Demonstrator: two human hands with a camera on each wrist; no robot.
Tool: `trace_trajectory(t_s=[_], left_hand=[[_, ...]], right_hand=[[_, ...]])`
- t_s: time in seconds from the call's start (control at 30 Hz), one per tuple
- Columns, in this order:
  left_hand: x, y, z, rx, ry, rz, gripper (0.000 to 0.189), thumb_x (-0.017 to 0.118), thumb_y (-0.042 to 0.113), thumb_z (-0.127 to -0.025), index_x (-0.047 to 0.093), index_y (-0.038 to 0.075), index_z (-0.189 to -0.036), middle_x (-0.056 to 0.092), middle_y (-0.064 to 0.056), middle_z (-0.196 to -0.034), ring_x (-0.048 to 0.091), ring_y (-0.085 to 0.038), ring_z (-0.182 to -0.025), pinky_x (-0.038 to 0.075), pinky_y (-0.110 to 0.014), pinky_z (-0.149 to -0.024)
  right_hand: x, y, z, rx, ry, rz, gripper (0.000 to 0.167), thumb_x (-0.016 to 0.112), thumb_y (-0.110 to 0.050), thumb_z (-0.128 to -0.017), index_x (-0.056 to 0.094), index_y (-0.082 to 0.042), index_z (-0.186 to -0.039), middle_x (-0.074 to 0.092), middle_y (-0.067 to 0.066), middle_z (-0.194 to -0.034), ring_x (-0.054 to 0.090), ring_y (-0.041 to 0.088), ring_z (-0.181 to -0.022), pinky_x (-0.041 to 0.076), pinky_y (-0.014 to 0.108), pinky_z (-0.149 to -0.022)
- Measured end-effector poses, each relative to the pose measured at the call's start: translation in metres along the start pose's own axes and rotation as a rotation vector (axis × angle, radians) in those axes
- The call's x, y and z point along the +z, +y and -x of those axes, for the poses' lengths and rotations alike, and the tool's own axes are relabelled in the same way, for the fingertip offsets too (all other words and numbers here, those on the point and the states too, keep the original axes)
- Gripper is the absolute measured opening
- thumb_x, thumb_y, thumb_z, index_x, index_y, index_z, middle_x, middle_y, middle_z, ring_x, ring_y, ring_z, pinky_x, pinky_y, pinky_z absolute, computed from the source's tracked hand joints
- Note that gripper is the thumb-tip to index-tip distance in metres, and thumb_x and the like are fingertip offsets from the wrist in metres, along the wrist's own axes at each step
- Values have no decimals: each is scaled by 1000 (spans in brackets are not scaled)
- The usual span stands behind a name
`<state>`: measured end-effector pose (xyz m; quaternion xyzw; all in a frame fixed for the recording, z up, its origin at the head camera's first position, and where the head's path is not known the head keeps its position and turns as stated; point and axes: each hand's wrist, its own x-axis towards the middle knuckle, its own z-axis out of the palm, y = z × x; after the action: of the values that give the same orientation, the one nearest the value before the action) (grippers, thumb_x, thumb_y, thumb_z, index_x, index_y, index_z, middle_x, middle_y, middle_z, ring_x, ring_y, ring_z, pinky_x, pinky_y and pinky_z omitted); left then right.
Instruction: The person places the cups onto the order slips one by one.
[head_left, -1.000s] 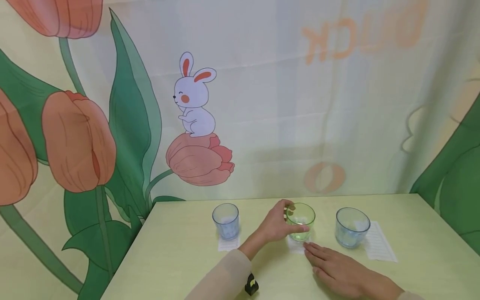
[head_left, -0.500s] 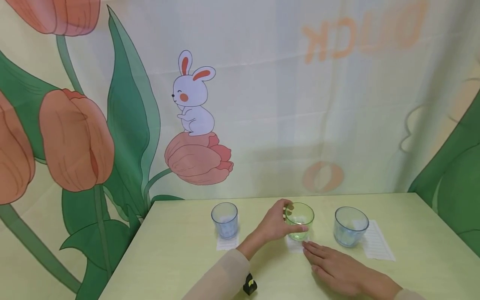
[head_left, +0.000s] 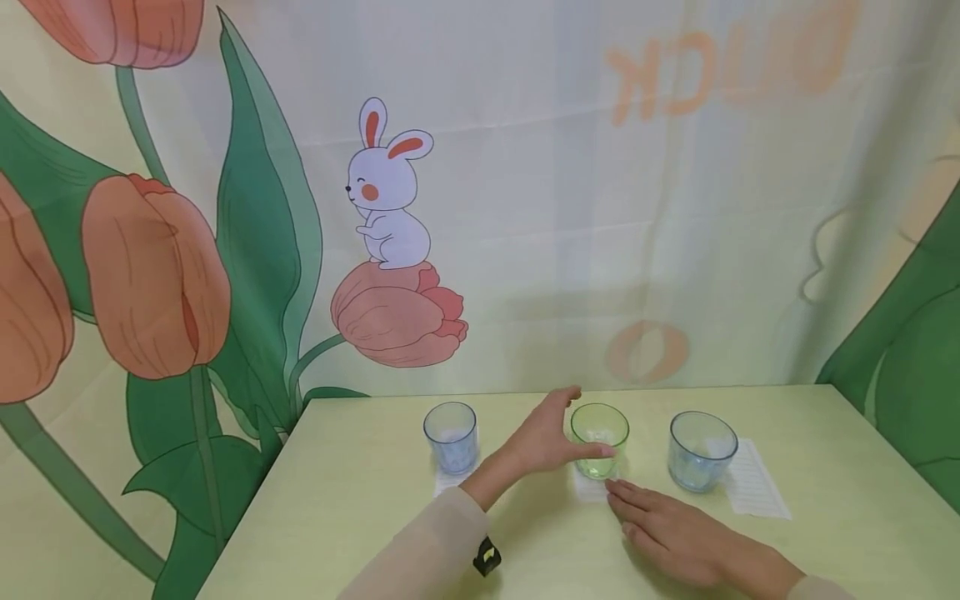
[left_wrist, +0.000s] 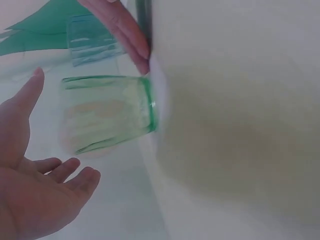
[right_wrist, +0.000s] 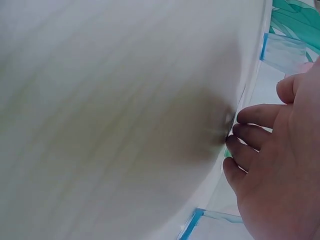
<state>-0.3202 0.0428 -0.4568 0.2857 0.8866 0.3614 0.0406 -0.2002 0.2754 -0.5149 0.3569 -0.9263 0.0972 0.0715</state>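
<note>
A clear green glass (head_left: 600, 432) stands upright on a small white paper slip (head_left: 591, 491) in the middle of the row. My left hand (head_left: 542, 437) is beside it, thumb and fingers spread apart. The left wrist view shows a gap between that hand (left_wrist: 42, 192) and the glass (left_wrist: 107, 112). Palm down, my right hand (head_left: 671, 533) lies with its fingers straight, fingertips at the near edge of the slip. In the right wrist view the right hand (right_wrist: 285, 150) holds nothing; its fingertips touch down close to the glass's base.
To the left a blue glass (head_left: 453, 442) stands on a paper slip (head_left: 447, 482). On the right, another blue glass (head_left: 697, 458) partly covers a longer slip (head_left: 759, 483). A printed curtain (head_left: 525, 208) hangs behind the pale table (head_left: 345, 508).
My left hand has let go of the green glass, its fingers opening and drawing back to the left. The right hand and the glasses stay where they were.
</note>
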Motion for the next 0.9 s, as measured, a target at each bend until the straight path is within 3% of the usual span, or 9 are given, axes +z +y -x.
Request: trace_trajectory(t_s=[0.2, 0.4, 0.47, 0.57, 0.63, 0.7, 0.9], left_hand=[[-32, 8, 12, 37, -36, -70, 112, 81, 70, -82, 32, 18, -167, 38, -1, -167, 40, -20, -152, 39, -42, -121], [-61, 10, 28, 92, -22, -217, 109, 73, 76, -85, 28, 23, -169, 29, 3, -172, 30, -21, -158, 38, -48, -122], [-72, 11, 34, 115, -9, -281, 109, 70, 78, -86, 27, 23, -170, 26, 4, -174, 26, -22, -160, 37, -51, -122], [-84, 12, 42, 137, 10, -360, 108, 66, 80, -87, 26, 23, -170, 24, 5, -175, 22, -23, -161, 35, -53, -123], [-90, 12, 46, 139, 18, -397, 107, 64, 81, -88, 25, 24, -170, 23, 6, -175, 20, -23, -162, 34, -53, -123], [-94, 13, 50, 136, 22, -413, 107, 63, 81, -88, 25, 24, -170, 23, 6, -175, 19, -23, -162, 33, -53, -124], [-87, 17, 55, 127, 24, -390, 108, 61, 83, -88, 23, 25, -171, 25, 6, -174, 23, -20, -161, 38, -53, -121]], right_hand=[[-11, -4, 4, 59, -7, -51, 47, 44, -30, -115, 58, -2, -151, 50, 14, -160, 50, 37, -144, 47, 53, -111], [-47, -11, 10, 85, 39, -47, 48, 50, -32, -114, 53, -11, -157, 48, 6, -163, 51, 32, -144, 50, 51, -109], [-61, -14, 12, 99, 73, -34, 50, 51, -33, -113, 50, -15, -159, 46, 3, -165, 50, 30, -146, 45, 41, -112], [-81, -16, 15, 125, 133, -14, 53, 54, -35, -112, 46, -20, -162, 44, 0, -166, 47, 29, -147, 25, 17, -119], [-94, -14, 17, 137, 159, -15, 55, 55, -35, -112, 43, -21, -164, 42, 0, -167, 45, 28, -149, 11, 6, -116], [-105, -12, 21, 152, 167, -17, 57, 55, -35, -112, 40, -22, -165, 40, 0, -168, 41, 27, -151, 2, 2, -114], [-126, 5, 36, 157, 189, 15, 59, 57, -29, -111, 37, -22, -166, 38, 1, -169, 21, 3, -157, 3, 4, -116]])
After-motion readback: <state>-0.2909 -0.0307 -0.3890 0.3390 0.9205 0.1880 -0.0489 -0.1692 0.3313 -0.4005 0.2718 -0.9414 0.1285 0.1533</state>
